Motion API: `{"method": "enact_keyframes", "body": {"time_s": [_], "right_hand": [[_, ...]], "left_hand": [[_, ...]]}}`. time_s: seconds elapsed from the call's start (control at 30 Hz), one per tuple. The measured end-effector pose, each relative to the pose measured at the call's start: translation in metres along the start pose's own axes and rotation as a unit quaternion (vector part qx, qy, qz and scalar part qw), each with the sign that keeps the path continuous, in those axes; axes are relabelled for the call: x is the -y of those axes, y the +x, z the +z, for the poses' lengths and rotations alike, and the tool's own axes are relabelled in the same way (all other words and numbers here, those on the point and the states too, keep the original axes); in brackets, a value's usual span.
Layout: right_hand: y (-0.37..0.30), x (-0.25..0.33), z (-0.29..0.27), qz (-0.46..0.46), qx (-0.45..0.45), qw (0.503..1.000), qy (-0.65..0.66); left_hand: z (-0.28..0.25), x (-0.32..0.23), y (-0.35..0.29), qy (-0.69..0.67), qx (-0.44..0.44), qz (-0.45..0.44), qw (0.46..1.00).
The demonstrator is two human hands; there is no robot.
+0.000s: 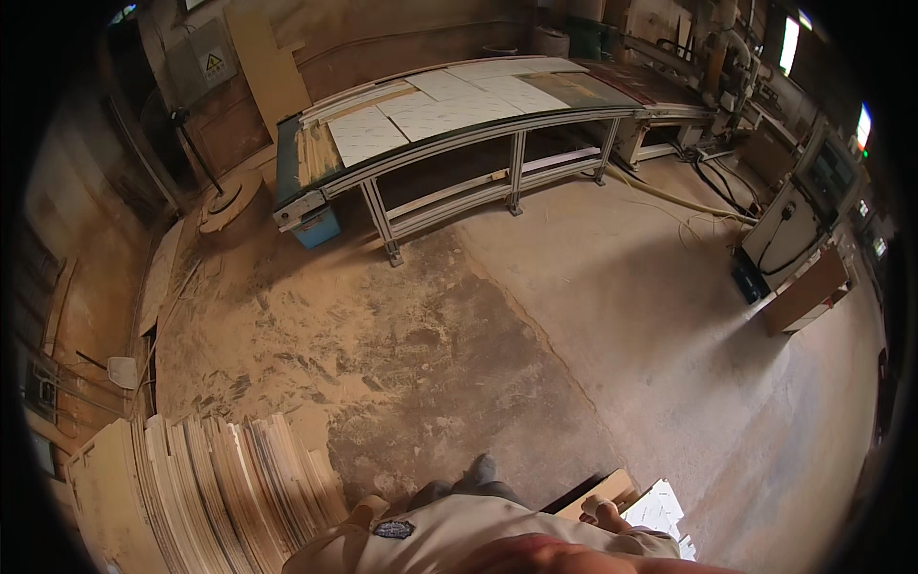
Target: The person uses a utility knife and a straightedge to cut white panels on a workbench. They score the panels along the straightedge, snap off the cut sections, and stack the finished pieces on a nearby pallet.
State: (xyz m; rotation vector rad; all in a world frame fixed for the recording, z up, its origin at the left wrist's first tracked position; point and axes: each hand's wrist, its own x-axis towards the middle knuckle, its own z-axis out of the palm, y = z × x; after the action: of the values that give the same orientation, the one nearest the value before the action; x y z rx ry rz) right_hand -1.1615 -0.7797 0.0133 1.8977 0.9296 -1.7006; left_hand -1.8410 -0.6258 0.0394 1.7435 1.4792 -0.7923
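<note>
My right hand (602,515) is low in the picture, right of my body, with its fingers curled closed. It lies against a brown board (617,486) and white panels (660,509); whether it grips one of them is hidden. At the left of my body, part of my left hand (368,507) shows beside my light shirt (459,531), its fingers not clear. Close to it, a thick row of thin wooden boards (215,488) is packed together at the lower left.
A long conveyor table (382,177) bears white panels (449,110) and wood strips (316,153). Under its left end sits a blue bin (316,228). A control console (803,210) stands at the right with cables. Sawdust (277,335) covers the floor at left.
</note>
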Motion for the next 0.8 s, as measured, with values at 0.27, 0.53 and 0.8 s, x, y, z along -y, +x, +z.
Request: {"method": "enact_keyframes", "body": {"time_s": [0.27,0.53,0.8], "right_hand": [[0.032,0.416,-0.437,-0.261,-0.249,0.917,0.172],[0.045,0.650,-0.555,-0.226,-0.295,0.919,-0.130],[0.115,0.780,-0.690,-0.245,-0.332,0.910,-0.033]], "left_hand": [[-0.179,-0.008,0.153,-0.285,-0.039,-0.248,0.925],[-0.508,0.006,0.351,-0.302,-0.122,-0.142,0.935],[-0.876,0.066,0.473,-0.329,-0.416,-0.071,0.845]]}}
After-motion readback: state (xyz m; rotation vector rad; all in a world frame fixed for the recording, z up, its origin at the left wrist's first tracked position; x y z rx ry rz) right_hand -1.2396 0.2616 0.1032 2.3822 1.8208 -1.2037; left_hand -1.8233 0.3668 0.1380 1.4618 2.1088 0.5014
